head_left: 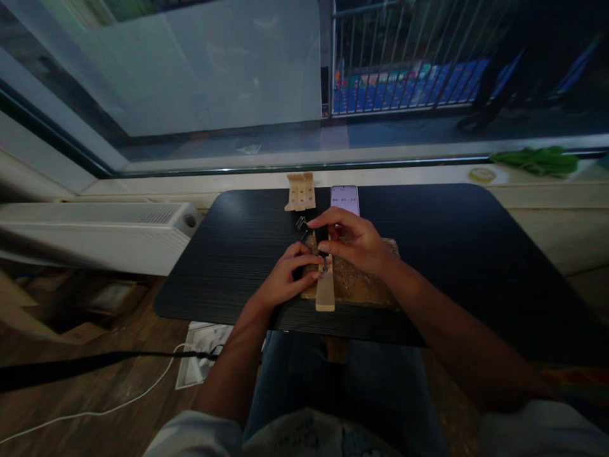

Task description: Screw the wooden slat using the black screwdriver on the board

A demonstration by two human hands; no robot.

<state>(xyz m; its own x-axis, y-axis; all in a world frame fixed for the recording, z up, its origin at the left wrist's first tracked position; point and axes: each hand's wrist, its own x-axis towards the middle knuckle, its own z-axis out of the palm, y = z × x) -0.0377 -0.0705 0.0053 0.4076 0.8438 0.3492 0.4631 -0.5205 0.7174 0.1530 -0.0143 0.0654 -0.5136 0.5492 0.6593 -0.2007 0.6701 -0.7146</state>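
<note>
A pale wooden strip [325, 296] lies over a brown board [364, 285] that looks wrapped in clear plastic. My left hand [285, 277] has its fingertips against the strip's left side, steadying it. My right hand [356, 241] pinches a short black piece [321, 236] between thumb and fingers, above the strip's far half. Just below the black piece, a small metal part [326, 263] sits at the strip; whether the two are joined I cannot tell. Several small shiny metal pieces [301, 222] lie by my right index fingertip.
On the black table [228, 254], a pale wooden piece with holes [301, 192] and a phone showing a timer [345, 199] lie at the far edge. Behind is a windowsill with green leaves [537, 160] and a round yellow item [481, 174]. A radiator [95, 235] stands left.
</note>
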